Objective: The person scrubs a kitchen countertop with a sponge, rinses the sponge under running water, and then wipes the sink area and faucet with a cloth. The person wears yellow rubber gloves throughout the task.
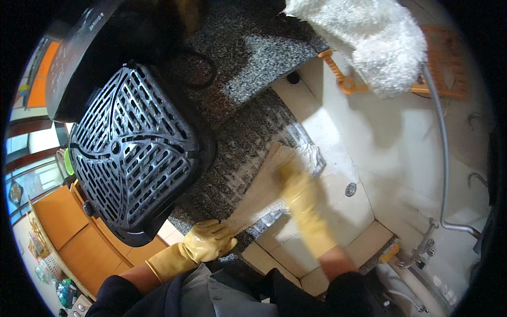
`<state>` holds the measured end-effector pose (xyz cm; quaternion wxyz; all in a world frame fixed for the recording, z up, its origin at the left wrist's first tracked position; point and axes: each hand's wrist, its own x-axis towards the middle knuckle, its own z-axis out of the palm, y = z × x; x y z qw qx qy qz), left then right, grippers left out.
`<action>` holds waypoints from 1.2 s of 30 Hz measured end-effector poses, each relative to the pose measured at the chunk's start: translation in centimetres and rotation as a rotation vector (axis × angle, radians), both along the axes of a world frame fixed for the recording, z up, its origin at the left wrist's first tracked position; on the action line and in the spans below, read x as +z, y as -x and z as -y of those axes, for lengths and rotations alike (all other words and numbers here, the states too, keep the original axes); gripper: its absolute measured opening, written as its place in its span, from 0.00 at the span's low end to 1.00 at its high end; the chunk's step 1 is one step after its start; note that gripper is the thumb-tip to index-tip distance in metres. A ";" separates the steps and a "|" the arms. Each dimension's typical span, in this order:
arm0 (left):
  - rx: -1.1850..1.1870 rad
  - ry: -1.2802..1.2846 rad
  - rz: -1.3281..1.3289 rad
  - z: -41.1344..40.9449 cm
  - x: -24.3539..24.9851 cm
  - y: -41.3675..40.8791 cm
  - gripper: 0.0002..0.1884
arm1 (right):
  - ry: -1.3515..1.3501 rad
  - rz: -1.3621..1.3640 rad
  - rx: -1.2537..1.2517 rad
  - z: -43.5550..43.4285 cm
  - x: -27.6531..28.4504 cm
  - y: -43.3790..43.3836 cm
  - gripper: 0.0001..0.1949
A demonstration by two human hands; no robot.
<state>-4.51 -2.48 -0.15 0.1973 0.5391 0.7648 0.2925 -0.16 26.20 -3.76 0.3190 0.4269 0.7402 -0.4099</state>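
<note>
My left hand (210, 240), in a yellow rubber glove, grips one end of a wet, pale cloth (257, 190). The cloth is stretched slantwise over a speckled granite counter (237, 158) at the basin's edge. My right hand (297, 184), gloved alike and blurred, is on the cloth's right side; its fingers are too blurred to show whether they grip or press. The far right part of the cloth is bunched and wet.
A black slotted grill tray (130, 150) stands at left. At right lies a tiled basin (336, 222) with a drain (351, 189). White netting (384, 47) hangs by an orange plastic rack (447, 59). A grey hose (445, 158) and a metal tap (422, 247) are on the right.
</note>
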 end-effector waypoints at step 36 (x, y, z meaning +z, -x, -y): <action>-0.006 -0.008 -0.035 0.2 -0.2 -0.4 0.10 | -0.031 -0.337 0.186 3.9 -1.7 -1.0 0.21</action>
